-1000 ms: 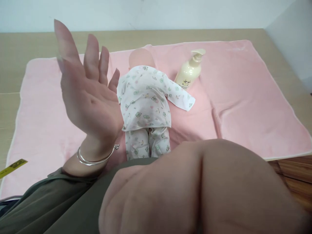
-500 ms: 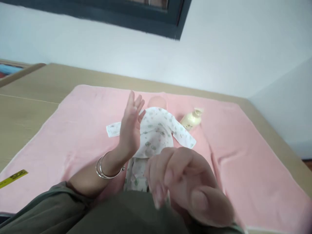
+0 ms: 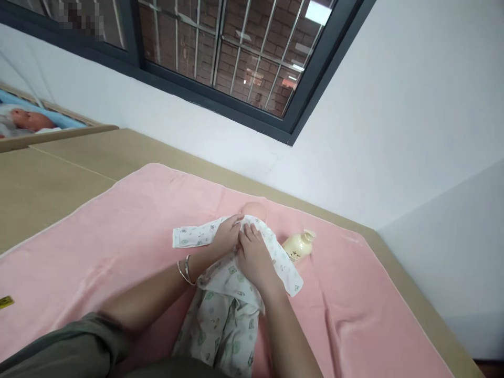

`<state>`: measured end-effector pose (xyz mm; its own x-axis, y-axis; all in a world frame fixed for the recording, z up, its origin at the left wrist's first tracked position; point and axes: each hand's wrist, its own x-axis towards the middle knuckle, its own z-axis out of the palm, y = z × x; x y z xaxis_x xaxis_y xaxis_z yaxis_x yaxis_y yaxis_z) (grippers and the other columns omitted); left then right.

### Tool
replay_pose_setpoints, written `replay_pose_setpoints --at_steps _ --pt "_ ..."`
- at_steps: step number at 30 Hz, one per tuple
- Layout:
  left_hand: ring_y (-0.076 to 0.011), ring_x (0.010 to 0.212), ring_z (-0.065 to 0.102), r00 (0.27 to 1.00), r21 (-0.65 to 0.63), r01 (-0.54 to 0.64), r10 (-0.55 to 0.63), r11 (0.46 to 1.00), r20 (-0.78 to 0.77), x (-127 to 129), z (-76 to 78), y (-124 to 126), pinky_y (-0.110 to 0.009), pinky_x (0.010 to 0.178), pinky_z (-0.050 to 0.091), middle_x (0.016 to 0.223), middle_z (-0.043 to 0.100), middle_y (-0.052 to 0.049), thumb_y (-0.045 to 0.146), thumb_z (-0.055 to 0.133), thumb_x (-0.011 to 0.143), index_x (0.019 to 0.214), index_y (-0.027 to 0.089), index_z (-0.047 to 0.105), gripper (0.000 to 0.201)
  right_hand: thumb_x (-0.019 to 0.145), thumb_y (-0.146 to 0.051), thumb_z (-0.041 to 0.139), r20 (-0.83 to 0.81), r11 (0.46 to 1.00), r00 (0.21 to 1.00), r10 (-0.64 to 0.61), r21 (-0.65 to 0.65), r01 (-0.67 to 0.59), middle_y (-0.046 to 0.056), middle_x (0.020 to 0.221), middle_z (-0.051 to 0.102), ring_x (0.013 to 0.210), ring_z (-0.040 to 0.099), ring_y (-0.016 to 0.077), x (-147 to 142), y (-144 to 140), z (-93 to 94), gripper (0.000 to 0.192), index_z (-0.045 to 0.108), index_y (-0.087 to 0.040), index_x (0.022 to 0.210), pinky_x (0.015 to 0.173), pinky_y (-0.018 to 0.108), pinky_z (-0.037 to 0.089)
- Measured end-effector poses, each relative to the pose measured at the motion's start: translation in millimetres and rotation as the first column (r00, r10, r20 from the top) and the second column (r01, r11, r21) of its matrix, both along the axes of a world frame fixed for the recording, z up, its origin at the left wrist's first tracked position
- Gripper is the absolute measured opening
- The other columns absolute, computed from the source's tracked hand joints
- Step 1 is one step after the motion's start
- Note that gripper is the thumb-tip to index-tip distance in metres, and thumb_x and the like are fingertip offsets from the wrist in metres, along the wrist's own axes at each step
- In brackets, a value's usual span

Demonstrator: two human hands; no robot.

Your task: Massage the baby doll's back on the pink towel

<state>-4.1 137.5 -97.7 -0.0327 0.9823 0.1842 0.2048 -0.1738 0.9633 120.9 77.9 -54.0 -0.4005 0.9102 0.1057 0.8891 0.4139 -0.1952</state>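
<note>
Both grips rest flat on the doll (image 3: 232,294), fingers loosely curled and pressing cloth, not clearly clamped on anything. Left hand (image 3: 225,237) lies on the upper back of the printed top (image 3: 220,283), fingertips up by the collar, just under the doll's bare head (image 3: 254,210). Right hand (image 3: 254,257) sits right beside it, touching the left at the fingertips, palm down on the same cloth near the shoulder. Whether either grip pinches a fold of fabric cannot be told; the fingertips are too small to read.

Left forearm comes in from lower left, bare, with silver bangles (image 3: 184,270) at the wrist and an olive sleeve (image 3: 59,346) pushed up. Right forearm comes up from the bottom edge, also bare.

Doll lies face down, head away from the person, on a pink towel (image 3: 98,252) spread over the tan worktop (image 3: 47,178). One sleeve of the top sticks out left, the other right. Cream pump bottle (image 3: 298,245) lies on the towel just right of the doll's head, apart from both hands.
</note>
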Motion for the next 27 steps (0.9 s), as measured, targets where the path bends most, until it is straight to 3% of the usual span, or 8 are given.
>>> replay_pose_setpoints --at_steps 3,6,10,13,17,19,24,27 --pt "-0.0240 0.127 0.062 0.995 0.109 0.037 -0.026 0.993 -0.097 4 -12.9 0 -0.042 0.118 0.042 0.129 0.070 -0.011 0.019 0.040 0.091 0.122 0.016 0.067 0.041 0.101 -0.019 0.036 -0.025 1.000 1.000 0.002 -0.016 -0.003 0.014 0.162 0.038 0.155 0.024 0.0279 1 14 -14.3 0.054 0.043 -0.010 0.154 0.127 0.051 0.019" --pt "-0.0247 0.127 0.061 0.978 0.187 0.009 0.030 0.982 -0.206 7 -29.6 5 -0.047 0.119 0.041 0.130 0.070 -0.012 0.018 0.038 0.092 0.123 0.017 0.066 0.042 0.105 -0.034 0.034 -0.063 0.978 0.977 -0.205 -0.055 0.202 0.016 0.163 0.035 0.154 0.026 0.0291 7 23 -19.0 0.057 0.039 -0.009 0.156 0.126 0.051 0.018" --pt "-0.0257 0.127 0.060 0.942 0.282 -0.021 0.113 0.959 -0.315 10 -49.0 13 -0.050 0.120 0.039 0.129 0.070 -0.012 0.021 0.037 0.094 0.121 0.017 0.066 0.040 0.105 -0.046 0.034 -0.025 0.887 0.892 -0.451 -0.122 0.446 0.025 0.163 0.029 0.154 0.025 0.0353 4 20 -20.2 0.071 0.029 0.002 0.158 0.125 0.049 0.020" --pt "-0.0257 0.121 0.063 0.927 0.322 -0.016 0.135 0.947 -0.350 10 -53.8 15 -0.049 0.116 0.043 0.124 0.071 -0.012 0.022 0.035 0.096 0.117 0.017 0.067 0.039 0.105 -0.033 0.031 0.010 0.920 0.925 -0.379 -0.103 0.378 0.025 0.164 0.028 0.155 0.022 0.0343 -2 14 -21.4 0.062 0.030 0.001 0.157 0.125 0.048 0.017" --pt "-0.0246 0.117 0.064 0.927 0.330 -0.026 0.146 0.944 -0.345 9 -52.5 13 -0.048 0.113 0.046 0.122 0.072 -0.012 0.020 0.032 0.097 0.118 0.016 0.066 0.040 0.104 -0.027 0.034 -0.065 0.973 0.976 -0.209 -0.112 0.201 0.012 0.167 0.028 0.156 0.019 0.0290 5 22 -23.4 0.054 0.042 -0.015 0.155 0.126 0.048 0.014" --pt "-0.0239 0.120 0.063 0.925 0.332 -0.028 0.150 0.943 -0.349 9 -52.1 12 -0.047 0.115 0.044 0.124 0.071 -0.012 0.019 0.031 0.097 0.120 0.017 0.065 0.041 0.105 -0.036 0.036 -0.106 0.963 0.961 -0.255 -0.120 0.243 0.012 0.167 0.026 0.156 0.020 0.0306 12 29 -25.2 0.056 0.040 -0.016 0.156 0.126 0.050 0.014" --pt "-0.0250 0.121 0.062 0.901 0.327 -0.022 0.160 0.945 -0.403 9 -52.7 13 -0.048 0.115 0.045 0.126 0.070 -0.013 0.019 0.033 0.096 0.123 0.015 0.064 0.042 0.106 -0.041 0.031 -0.033 0.895 0.895 -0.444 -0.070 0.441 0.027 0.159 0.036 0.153 0.028 0.0342 8 24 -28.5 0.065 0.034 0.001 0.156 0.124 0.048 0.021" --pt "-0.0271 0.123 0.061 0.857 0.350 0.040 0.147 0.936 -0.493 7 -50.6 14 -0.049 0.113 0.045 0.129 0.069 -0.014 0.022 0.036 0.096 0.126 0.014 0.064 0.041 0.105 -0.032 0.030 -0.006 0.917 0.918 -0.398 -0.048 0.397 0.026 0.158 0.039 0.151 0.031 0.0334 -1 18 -26.6 0.059 0.037 -0.001 0.155 0.124 0.046 0.022"
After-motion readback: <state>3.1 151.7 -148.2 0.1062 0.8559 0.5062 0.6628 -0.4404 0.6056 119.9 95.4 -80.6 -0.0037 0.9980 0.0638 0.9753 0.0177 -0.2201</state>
